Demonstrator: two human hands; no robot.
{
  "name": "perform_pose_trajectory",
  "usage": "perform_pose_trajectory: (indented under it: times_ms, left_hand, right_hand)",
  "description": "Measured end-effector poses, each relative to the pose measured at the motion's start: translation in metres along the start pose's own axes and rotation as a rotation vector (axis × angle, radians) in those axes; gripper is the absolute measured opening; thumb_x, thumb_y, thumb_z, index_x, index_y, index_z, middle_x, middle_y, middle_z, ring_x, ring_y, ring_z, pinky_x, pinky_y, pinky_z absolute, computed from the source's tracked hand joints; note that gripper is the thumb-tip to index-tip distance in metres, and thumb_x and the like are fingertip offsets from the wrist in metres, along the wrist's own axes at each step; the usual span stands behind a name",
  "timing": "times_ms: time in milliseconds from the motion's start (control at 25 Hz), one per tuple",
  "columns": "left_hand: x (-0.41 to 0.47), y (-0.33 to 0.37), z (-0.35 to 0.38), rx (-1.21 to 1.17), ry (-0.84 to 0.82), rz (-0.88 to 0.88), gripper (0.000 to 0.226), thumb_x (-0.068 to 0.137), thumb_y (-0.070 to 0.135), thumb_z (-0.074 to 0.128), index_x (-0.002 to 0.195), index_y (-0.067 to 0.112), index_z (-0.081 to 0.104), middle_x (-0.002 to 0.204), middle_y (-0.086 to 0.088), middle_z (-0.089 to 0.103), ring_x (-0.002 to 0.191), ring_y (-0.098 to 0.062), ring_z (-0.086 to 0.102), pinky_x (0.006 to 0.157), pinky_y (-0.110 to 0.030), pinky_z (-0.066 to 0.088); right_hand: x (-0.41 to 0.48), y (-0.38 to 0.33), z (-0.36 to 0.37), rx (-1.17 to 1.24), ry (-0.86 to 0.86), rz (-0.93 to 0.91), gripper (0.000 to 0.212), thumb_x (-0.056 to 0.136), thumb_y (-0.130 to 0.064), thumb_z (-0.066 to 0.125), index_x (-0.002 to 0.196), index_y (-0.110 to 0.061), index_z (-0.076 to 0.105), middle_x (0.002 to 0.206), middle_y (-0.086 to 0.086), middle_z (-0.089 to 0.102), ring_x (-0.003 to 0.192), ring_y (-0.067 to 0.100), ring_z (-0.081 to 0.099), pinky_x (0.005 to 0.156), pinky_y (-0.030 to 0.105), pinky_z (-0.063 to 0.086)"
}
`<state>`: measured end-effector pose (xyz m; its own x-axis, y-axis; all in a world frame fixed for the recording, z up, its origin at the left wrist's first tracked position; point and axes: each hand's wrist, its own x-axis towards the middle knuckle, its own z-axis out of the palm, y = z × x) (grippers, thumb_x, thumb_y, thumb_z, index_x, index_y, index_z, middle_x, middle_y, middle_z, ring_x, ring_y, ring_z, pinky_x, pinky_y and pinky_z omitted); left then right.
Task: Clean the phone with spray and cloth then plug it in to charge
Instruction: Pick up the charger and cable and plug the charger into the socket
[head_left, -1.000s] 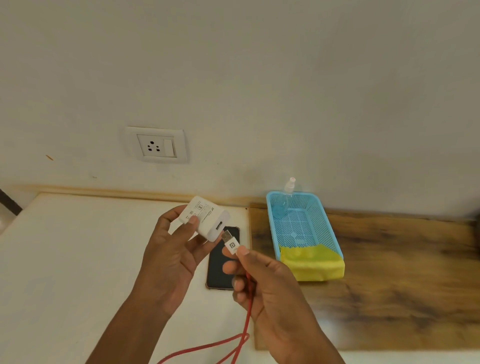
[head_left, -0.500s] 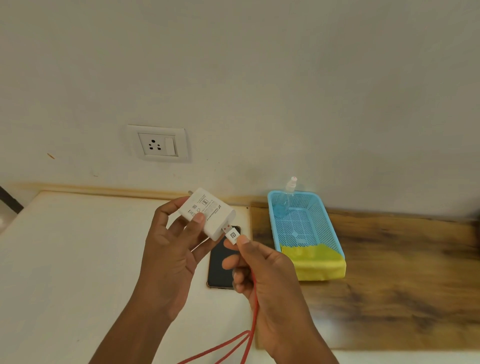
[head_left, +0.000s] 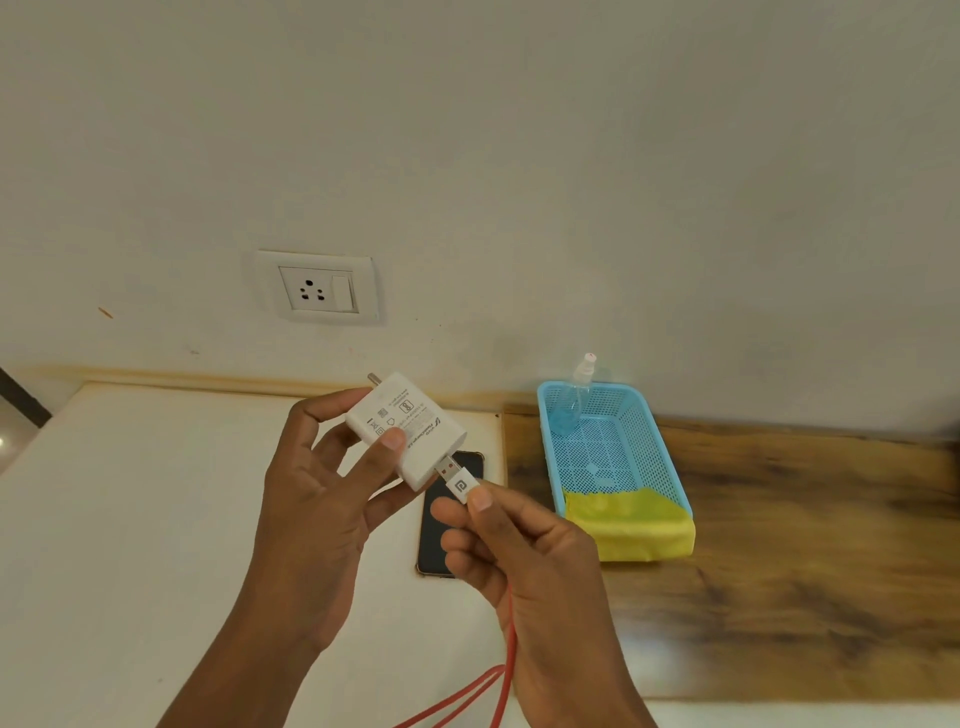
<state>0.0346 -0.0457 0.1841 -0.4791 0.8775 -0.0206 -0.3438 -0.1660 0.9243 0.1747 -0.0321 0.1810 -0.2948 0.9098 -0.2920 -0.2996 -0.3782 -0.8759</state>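
Note:
My left hand (head_left: 317, 499) grips a white charger adapter (head_left: 410, 431) above the table, its pins pointing toward the wall. My right hand (head_left: 524, 566) pinches the white USB plug (head_left: 457, 480) of a red cable (head_left: 506, 660), and the metal tip touches the adapter's port. The black phone (head_left: 441, 525) lies flat on the white tabletop below both hands, partly hidden by them. A clear spray bottle (head_left: 574, 400) stands in the far end of a blue basket (head_left: 652, 447). A yellow cloth (head_left: 631, 525) drapes over the basket's near end.
A white wall socket with a switch (head_left: 318, 288) sits on the wall above the table's back edge, left of the hands. The white tabletop (head_left: 130, 519) meets a dark wooden surface (head_left: 805, 571) on the right, where the basket stands.
The adapter and the USB plug were apart one second ago. They have come together, and the plug's tip now meets the adapter's port. Both hands rose slightly.

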Motion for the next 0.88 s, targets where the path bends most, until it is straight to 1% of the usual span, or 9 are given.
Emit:
perform_pose_trajectory:
  times_ms: [120, 240, 360, 440, 520, 640, 720, 800, 880]
  left_hand:
    - [0.0, 0.003, 0.001, 0.006, 0.026, 0.003, 0.035, 0.058, 0.025, 0.069, 0.091, 0.032, 0.06, 0.097, 0.0, 0.072, 0.094, -0.022, 0.069, 0.064, -0.031, 0.059]
    - [0.0, 0.004, 0.003, 0.002, 0.033, -0.003, 0.036, 0.059, 0.025, 0.069, 0.093, 0.031, 0.06, 0.1, 0.0, 0.072, 0.093, -0.022, 0.07, 0.063, -0.032, 0.06]
    - [0.0, 0.005, 0.004, 0.003, 0.048, 0.0, 0.033, 0.062, 0.023, 0.067, 0.093, 0.029, 0.06, 0.099, -0.001, 0.072, 0.092, -0.021, 0.07, 0.061, -0.031, 0.059]
    - [0.0, 0.006, 0.004, 0.005, 0.063, -0.001, 0.032, 0.063, 0.023, 0.067, 0.093, 0.029, 0.06, 0.1, -0.002, 0.072, 0.09, -0.021, 0.071, 0.059, -0.029, 0.059]
    - [0.001, 0.007, 0.003, 0.021, 0.074, -0.005, 0.033, 0.061, 0.024, 0.067, 0.093, 0.029, 0.06, 0.1, -0.003, 0.071, 0.088, -0.02, 0.071, 0.057, -0.027, 0.058]
    - [0.0, 0.01, 0.001, 0.049, 0.065, -0.015, 0.038, 0.057, 0.03, 0.069, 0.095, 0.028, 0.061, 0.099, -0.003, 0.072, 0.086, -0.022, 0.072, 0.058, -0.029, 0.059]
    - [-0.001, 0.011, 0.002, 0.079, 0.062, -0.011, 0.042, 0.055, 0.034, 0.069, 0.096, 0.028, 0.062, 0.096, 0.0, 0.073, 0.085, -0.021, 0.072, 0.058, -0.029, 0.059]
    - [-0.002, 0.011, 0.003, 0.106, 0.078, -0.008, 0.04, 0.056, 0.034, 0.068, 0.095, 0.028, 0.061, 0.093, 0.002, 0.073, 0.083, -0.019, 0.072, 0.055, -0.026, 0.058]
    - [-0.003, 0.009, 0.005, 0.122, 0.096, -0.016, 0.036, 0.058, 0.034, 0.067, 0.093, 0.028, 0.06, 0.093, 0.002, 0.073, 0.083, -0.018, 0.072, 0.054, -0.024, 0.057]
  right_hand:
    - [-0.002, -0.002, 0.003, 0.003, 0.02, -0.104, 0.022, 0.068, -0.019, 0.07, 0.088, -0.016, 0.075, 0.081, 0.01, 0.077, 0.066, 0.017, 0.071, 0.058, 0.022, 0.057]
    - [-0.003, -0.003, 0.006, -0.125, 0.092, -0.254, 0.022, 0.074, -0.007, 0.071, 0.088, -0.024, 0.075, 0.078, 0.0, 0.077, 0.07, 0.018, 0.072, 0.059, 0.022, 0.057]
    - [-0.006, 0.001, 0.011, -0.327, 0.162, -0.427, 0.032, 0.074, -0.01, 0.072, 0.088, -0.039, 0.071, 0.078, -0.013, 0.076, 0.069, 0.011, 0.071, 0.058, 0.015, 0.054]
    - [-0.008, 0.006, 0.013, -0.46, 0.182, -0.559, 0.031, 0.073, -0.018, 0.073, 0.092, -0.043, 0.069, 0.081, -0.015, 0.075, 0.069, 0.004, 0.069, 0.058, 0.008, 0.051]
    - [-0.007, 0.009, 0.013, -0.664, 0.203, -0.741, 0.025, 0.075, -0.026, 0.068, 0.098, -0.035, 0.07, 0.079, -0.008, 0.077, 0.064, 0.002, 0.067, 0.055, 0.004, 0.048]
    - [-0.001, 0.01, 0.007, -0.979, 0.253, -0.968, 0.024, 0.078, -0.024, 0.066, 0.099, -0.016, 0.073, 0.075, 0.0, 0.076, 0.058, 0.003, 0.06, 0.053, 0.006, 0.044]
    - [0.002, 0.009, 0.004, -1.087, 0.272, -1.068, 0.027, 0.08, -0.026, 0.063, 0.1, -0.01, 0.072, 0.078, 0.001, 0.076, 0.063, 0.006, 0.063, 0.056, 0.01, 0.045]
    - [0.003, 0.01, 0.004, -1.143, 0.269, -1.142, 0.026, 0.082, -0.02, 0.059, 0.1, -0.007, 0.071, 0.085, 0.002, 0.077, 0.069, 0.009, 0.067, 0.061, 0.013, 0.048]
    - [0.003, 0.012, 0.003, -1.208, 0.268, -1.192, 0.024, 0.08, -0.015, 0.061, 0.099, -0.005, 0.071, 0.09, 0.004, 0.076, 0.073, 0.012, 0.069, 0.064, 0.014, 0.05]
